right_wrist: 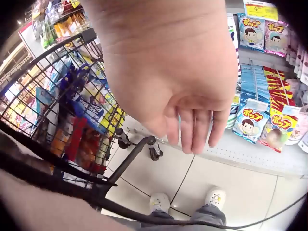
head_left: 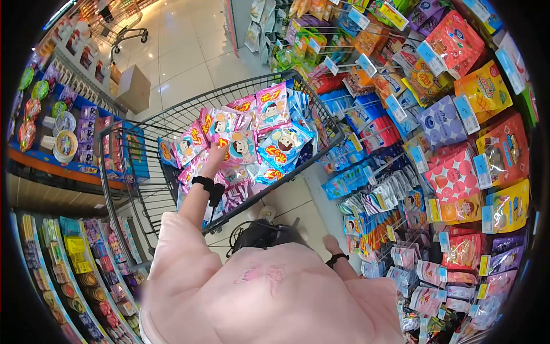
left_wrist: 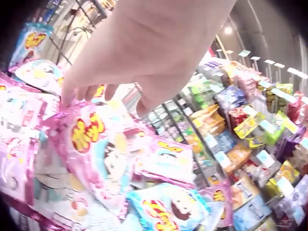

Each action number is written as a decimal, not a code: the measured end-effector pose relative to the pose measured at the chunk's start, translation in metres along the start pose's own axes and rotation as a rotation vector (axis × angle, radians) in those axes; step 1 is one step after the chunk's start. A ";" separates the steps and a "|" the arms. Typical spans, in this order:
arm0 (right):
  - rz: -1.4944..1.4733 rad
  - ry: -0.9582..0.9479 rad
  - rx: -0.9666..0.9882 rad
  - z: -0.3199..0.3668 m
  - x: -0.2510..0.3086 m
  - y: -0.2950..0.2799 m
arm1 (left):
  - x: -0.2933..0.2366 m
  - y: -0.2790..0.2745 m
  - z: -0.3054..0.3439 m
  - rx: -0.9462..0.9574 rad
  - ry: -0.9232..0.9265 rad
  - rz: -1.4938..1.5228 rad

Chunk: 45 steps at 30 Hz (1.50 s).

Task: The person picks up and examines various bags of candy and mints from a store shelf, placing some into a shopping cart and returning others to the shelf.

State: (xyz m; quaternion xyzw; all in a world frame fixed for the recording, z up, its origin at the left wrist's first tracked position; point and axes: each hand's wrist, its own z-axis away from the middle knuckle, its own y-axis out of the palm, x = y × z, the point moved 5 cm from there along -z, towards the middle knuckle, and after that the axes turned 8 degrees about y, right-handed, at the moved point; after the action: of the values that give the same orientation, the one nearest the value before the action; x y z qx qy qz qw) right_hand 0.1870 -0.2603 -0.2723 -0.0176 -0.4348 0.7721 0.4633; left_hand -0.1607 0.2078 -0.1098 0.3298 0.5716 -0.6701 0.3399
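My left hand [head_left: 216, 156] reaches over the shopping cart [head_left: 121, 172] and pinches the top edge of a pink candy bag [left_wrist: 96, 149] with red and yellow lettering. In the left wrist view the bag hangs below the fingertips, and the palm hides part of the grip. Around it lie more pink bags and several blue candy bags [head_left: 285, 144], heaped near the cart's top. Beside the cart my right hand [head_left: 331, 243] hangs low with nothing in it. Its fingers [right_wrist: 202, 127] point down, loosely bent, in the right wrist view.
To the right stands a tall shelf of hanging sweets, with a yellow bag [head_left: 507, 206] among them. Snack shelves [head_left: 86, 275] line the left. Beyond the cart are a cardboard box [head_left: 133, 89] and another cart [head_left: 117, 26]. White shoes [right_wrist: 215, 197] stand on the tiled floor.
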 end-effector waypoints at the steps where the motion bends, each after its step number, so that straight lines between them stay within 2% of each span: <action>1: 0.063 -0.003 0.064 -0.002 0.000 0.009 | 0.014 -0.002 -0.003 0.011 0.005 0.002; 3: 0.041 -0.014 0.079 -0.005 0.003 0.020 | 0.035 -0.013 -0.010 -0.109 0.098 -0.235; 5: 0.004 0.000 0.061 -0.001 0.010 0.019 | 0.025 -0.018 0.007 0.108 -0.093 -0.161; 7: -0.034 0.010 0.033 0.008 0.027 0.011 | 0.008 -0.018 0.019 0.153 -0.170 -0.298; 9: -0.101 0.001 -0.081 0.014 0.037 0.001 | -0.012 -0.010 0.023 0.099 -0.100 -0.184; 11: -0.103 0.037 -0.100 0.017 0.053 -0.016 | 0.058 0.025 -0.024 -0.064 0.098 0.111; 13: -0.258 0.015 -0.165 0.012 0.060 -0.025 | 0.013 0.031 -0.019 0.045 0.312 0.128; 14: -0.275 0.036 -0.191 0.012 0.065 -0.032 | -0.025 0.029 -0.006 0.086 0.399 -0.036; 15: -0.349 0.038 -0.210 0.017 0.079 -0.049 | -0.051 0.031 0.005 0.105 0.422 -0.029; 17: -0.431 0.038 -0.243 0.022 0.099 -0.077 | -0.108 0.028 0.036 0.005 0.773 -0.134; 18: -0.519 0.061 -0.262 0.021 0.104 -0.087 | -0.133 0.027 0.050 0.017 0.742 -0.366; 20: -0.626 0.091 -0.280 0.023 0.117 -0.101 | -0.160 0.029 0.065 0.094 0.817 -0.347; 23: -0.606 -0.109 -0.457 0.042 0.152 -0.147 | -0.208 0.029 0.097 0.229 0.895 -0.345; 25: -0.591 -0.137 -0.514 0.074 0.189 -0.186 | -0.235 0.036 0.123 0.330 1.095 -0.219; 26: -0.576 -0.207 -0.608 0.091 0.207 -0.206 | -0.248 0.037 0.133 0.339 1.101 -0.221; 27: -0.559 -0.279 -0.703 0.104 0.220 -0.223 | -0.262 0.042 0.148 0.489 1.169 -0.148; 28: -0.566 -0.274 -0.708 0.111 0.227 -0.232 | -0.271 0.048 0.162 0.640 1.230 -0.073; 30: -0.462 -0.480 -0.758 0.124 0.243 -0.246 | -0.277 0.054 0.178 0.694 1.298 -0.070; 31: -0.467 -0.476 -0.762 0.123 0.241 -0.246 | -0.280 0.058 0.187 0.742 1.359 -0.065; 33: -0.565 -0.588 -0.520 0.117 0.242 -0.236 | -0.284 0.063 0.200 0.793 1.355 -0.054; 34: -0.573 -0.584 -0.520 0.117 0.239 -0.235 | -0.284 0.066 0.205 0.870 1.314 -0.036; 36: -0.598 -0.512 -0.337 0.113 0.236 -0.226 | -0.289 0.067 0.217 0.964 1.245 0.058; 39: -0.688 -0.576 -0.371 0.108 0.235 -0.216 | -0.289 0.069 0.220 1.026 1.199 0.039; 40: -0.690 -0.577 -0.367 0.106 0.233 -0.213 | -0.296 0.067 0.218 0.985 1.298 0.088; 42: -0.572 -0.323 -0.290 0.093 0.224 -0.201 | -0.304 0.062 0.196 0.955 1.286 0.006; 43: -0.576 -0.323 -0.286 0.092 0.224 -0.199 | -0.308 0.059 0.179 0.927 1.276 -0.072; 45: -0.598 -0.344 -0.486 0.096 0.218 -0.209 | -0.310 0.052 0.120 0.904 0.958 0.027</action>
State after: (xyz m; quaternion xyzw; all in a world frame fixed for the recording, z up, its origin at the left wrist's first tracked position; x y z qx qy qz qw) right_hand 0.1672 -0.1239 0.0130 0.1299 -0.6612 0.4702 0.5700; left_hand 0.0471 0.1072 0.1347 0.7090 0.3174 -0.6190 -0.1157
